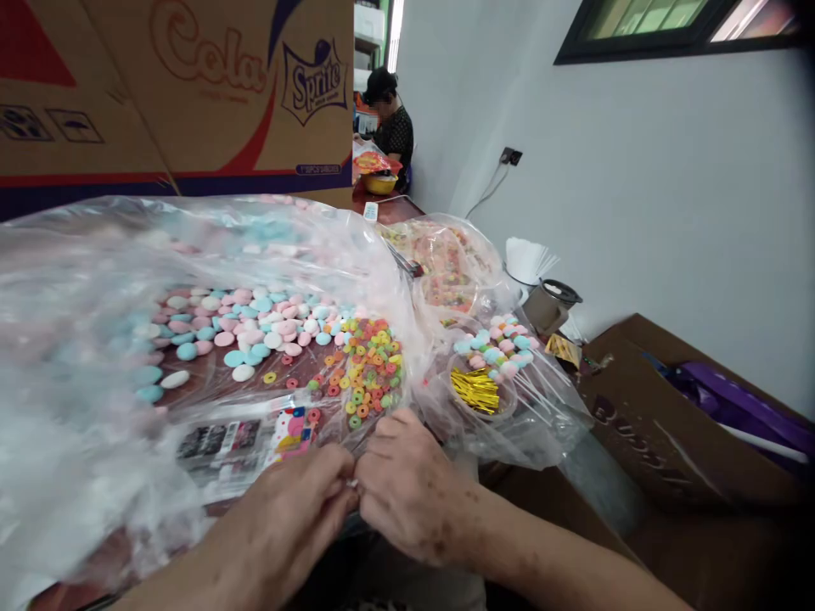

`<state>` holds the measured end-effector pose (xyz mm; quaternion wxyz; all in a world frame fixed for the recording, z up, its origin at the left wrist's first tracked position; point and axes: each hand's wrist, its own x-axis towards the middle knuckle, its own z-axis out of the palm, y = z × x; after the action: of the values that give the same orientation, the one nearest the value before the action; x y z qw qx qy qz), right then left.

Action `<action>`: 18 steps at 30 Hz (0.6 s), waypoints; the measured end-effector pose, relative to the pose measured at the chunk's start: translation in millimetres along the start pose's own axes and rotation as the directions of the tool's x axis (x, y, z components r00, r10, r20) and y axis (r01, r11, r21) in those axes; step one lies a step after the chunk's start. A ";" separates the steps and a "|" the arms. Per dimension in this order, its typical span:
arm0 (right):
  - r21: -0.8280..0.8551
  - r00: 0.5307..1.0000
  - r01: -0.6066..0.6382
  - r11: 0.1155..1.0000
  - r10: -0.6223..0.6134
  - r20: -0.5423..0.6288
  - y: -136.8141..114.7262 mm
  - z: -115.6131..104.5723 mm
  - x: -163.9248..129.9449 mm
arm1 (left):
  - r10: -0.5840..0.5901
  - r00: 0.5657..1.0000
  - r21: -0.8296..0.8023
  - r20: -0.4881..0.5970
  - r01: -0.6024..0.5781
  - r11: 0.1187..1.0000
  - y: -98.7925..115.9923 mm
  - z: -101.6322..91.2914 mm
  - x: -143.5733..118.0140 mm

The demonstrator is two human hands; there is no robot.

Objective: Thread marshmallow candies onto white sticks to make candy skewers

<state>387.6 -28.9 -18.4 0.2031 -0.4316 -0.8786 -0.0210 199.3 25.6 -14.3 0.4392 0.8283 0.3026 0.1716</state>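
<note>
Both hands met at the near edge of the big plastic sheet (210,255): left hand (289,522) and right hand (413,496) pressed fingertip to fingertip, pinched on something tiny and pale between them, too small to name. Just beyond the knuckles, under that sheet, lay the heap of coloured cereal rings (366,373), with the pink, white and blue candy discs (248,327) farther back and a printed packet (255,437) left of the hands. Could easily have gone wrong from here: so small a piece, held only by fingertips, might have slipped and vanished into the crinkled film or off the bench (395,208) edge; a tug on the film might have sent rings rolling. Right of the rings, gold twist ties (475,390) bundled in a clear bag, finished candy skewers (500,344) above them, white sticks (528,259) in a cup and a brown tilted container (551,305) beyond. Loose folds of plastic crowded the working spot on the left and blurred much of the view. Cardboard boxes (191,93) walled off the back; a brown carton (662,416) hemmed the right. Far behind, another person (391,127) at a separate spot.
</note>
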 end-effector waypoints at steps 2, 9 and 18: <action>0.148 0.995 -0.088 0.985 0.082 0.050 2.1 -5.0 -0.2 | 0.232 0.971 0.168 -0.062 -0.219 0.961 1.8 2.1 -1.6; -0.266 0.698 -0.660 0.703 0.704 0.131 70.1 -53.0 -24.8 | 0.063 0.958 0.015 -0.280 -0.061 0.998 -14.0 -10.0 -9.9; -0.557 0.491 -0.666 0.496 0.854 0.174 126.0 -33.1 -53.8 | -0.233 0.950 -0.328 -0.206 0.157 0.931 -16.4 -7.8 -16.0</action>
<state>524.8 2.6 -25.7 -0.1060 -0.8082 -0.5791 -0.0183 177.2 27.1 -23.9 0.5377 0.6881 0.4047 0.2714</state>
